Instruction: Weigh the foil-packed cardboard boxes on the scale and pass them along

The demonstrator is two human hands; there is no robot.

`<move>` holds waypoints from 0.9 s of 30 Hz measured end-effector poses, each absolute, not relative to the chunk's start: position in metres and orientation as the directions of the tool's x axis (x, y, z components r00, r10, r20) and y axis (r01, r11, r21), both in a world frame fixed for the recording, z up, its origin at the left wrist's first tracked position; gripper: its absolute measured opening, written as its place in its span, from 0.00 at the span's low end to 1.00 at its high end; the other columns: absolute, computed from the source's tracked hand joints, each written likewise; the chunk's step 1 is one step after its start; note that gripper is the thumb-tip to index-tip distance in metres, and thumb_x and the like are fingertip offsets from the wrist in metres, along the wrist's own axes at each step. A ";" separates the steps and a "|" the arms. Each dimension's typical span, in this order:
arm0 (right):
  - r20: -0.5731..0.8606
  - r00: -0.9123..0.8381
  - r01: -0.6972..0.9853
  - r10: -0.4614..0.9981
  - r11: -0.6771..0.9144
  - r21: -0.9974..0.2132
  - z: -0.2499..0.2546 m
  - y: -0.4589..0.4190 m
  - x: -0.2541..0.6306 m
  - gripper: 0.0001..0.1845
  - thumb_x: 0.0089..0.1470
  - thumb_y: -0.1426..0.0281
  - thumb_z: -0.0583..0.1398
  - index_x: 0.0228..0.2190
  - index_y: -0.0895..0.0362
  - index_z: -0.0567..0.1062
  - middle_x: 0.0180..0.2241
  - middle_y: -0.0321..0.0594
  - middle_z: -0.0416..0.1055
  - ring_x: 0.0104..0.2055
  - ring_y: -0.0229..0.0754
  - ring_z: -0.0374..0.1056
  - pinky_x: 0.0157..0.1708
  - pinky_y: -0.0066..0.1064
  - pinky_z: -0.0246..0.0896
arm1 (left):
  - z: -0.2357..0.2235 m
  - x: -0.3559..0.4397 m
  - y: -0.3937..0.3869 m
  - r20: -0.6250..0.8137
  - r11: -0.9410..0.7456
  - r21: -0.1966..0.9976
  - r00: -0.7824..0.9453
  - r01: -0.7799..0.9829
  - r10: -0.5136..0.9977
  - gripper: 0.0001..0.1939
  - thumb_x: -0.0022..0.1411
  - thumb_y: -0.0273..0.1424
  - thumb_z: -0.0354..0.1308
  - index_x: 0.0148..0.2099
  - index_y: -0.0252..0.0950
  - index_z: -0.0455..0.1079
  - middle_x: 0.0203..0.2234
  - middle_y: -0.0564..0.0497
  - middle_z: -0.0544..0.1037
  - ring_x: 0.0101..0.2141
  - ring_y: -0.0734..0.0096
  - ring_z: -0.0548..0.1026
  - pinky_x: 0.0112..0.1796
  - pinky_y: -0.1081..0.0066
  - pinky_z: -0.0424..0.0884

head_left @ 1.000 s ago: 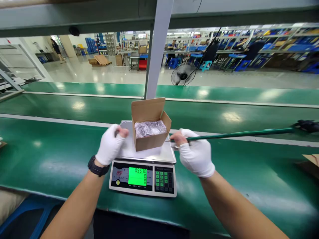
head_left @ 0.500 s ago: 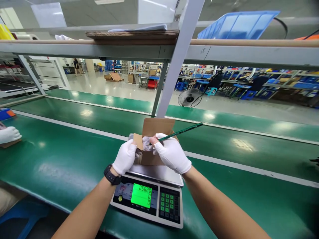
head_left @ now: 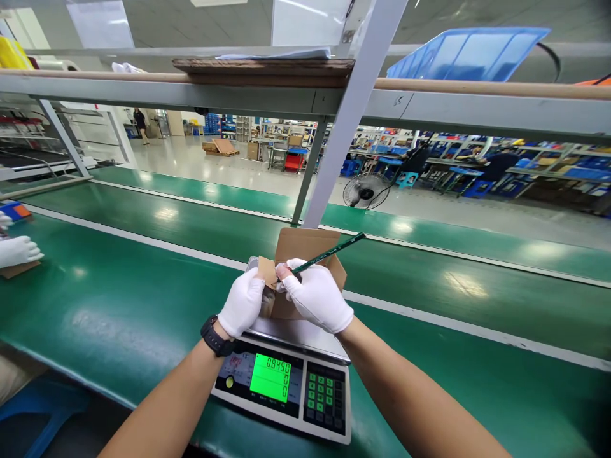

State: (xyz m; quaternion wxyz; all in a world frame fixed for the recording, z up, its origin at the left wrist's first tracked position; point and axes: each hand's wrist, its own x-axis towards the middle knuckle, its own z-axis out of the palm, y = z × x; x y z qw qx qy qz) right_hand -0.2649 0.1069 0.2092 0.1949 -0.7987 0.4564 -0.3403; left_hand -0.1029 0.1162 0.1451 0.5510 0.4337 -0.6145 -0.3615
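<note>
An open cardboard box (head_left: 308, 242) stands on the metal pan of a digital scale (head_left: 286, 401), whose green display (head_left: 270, 376) is lit. My left hand (head_left: 242, 301), in a white glove with a black watch at the wrist, pinches the box's left flap (head_left: 267, 270). My right hand (head_left: 317, 296), gloved too with bare fingertips showing, is closed on a dark green pencil (head_left: 331, 252). The pencil slants up to the right, and its lower end is at the flap. My right hand covers much of the box's inside.
The scale sits on a green work surface (head_left: 119, 305) with a pale strip behind it. A metal post (head_left: 353, 114) rises just beyond the box to an overhead shelf holding a blue bin (head_left: 468, 54). At far left are a co-worker's gloved hands (head_left: 19, 251).
My right hand has shifted left, bringing the pencil's lower end onto the flap. The wrapped contents seen before are now covered. The scale's reading has risen.
</note>
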 end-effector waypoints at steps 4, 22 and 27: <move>0.355 0.353 -0.601 -0.866 -0.501 -0.623 0.208 0.105 -0.265 0.16 0.61 0.61 0.53 0.26 0.55 0.72 0.26 0.39 0.73 0.28 0.41 0.69 0.30 0.28 0.59 | 0.146 -0.103 0.117 0.372 0.372 0.918 -0.020 -0.136 -0.928 0.19 0.67 0.40 0.43 0.42 0.33 0.70 0.36 0.42 0.75 0.36 0.62 0.73 0.38 0.67 0.70; 0.379 0.305 -0.506 -0.874 -0.486 -0.712 0.205 0.102 -0.261 0.18 0.60 0.60 0.54 0.25 0.57 0.74 0.24 0.40 0.72 0.27 0.40 0.69 0.30 0.28 0.62 | 0.146 -0.104 0.117 0.363 0.362 0.919 -0.027 -0.153 -0.931 0.21 0.68 0.42 0.42 0.43 0.32 0.69 0.38 0.42 0.75 0.37 0.61 0.73 0.39 0.65 0.70; 0.315 0.240 -0.109 -0.918 -0.348 -0.931 0.209 0.115 -0.288 0.19 0.58 0.58 0.60 0.22 0.58 0.70 0.18 0.36 0.68 0.18 0.36 0.63 0.20 0.25 0.57 | 0.147 -0.099 0.122 0.325 0.326 0.939 -0.026 -0.113 -0.945 0.24 0.68 0.49 0.44 0.40 0.33 0.69 0.35 0.43 0.74 0.38 0.59 0.73 0.41 0.63 0.70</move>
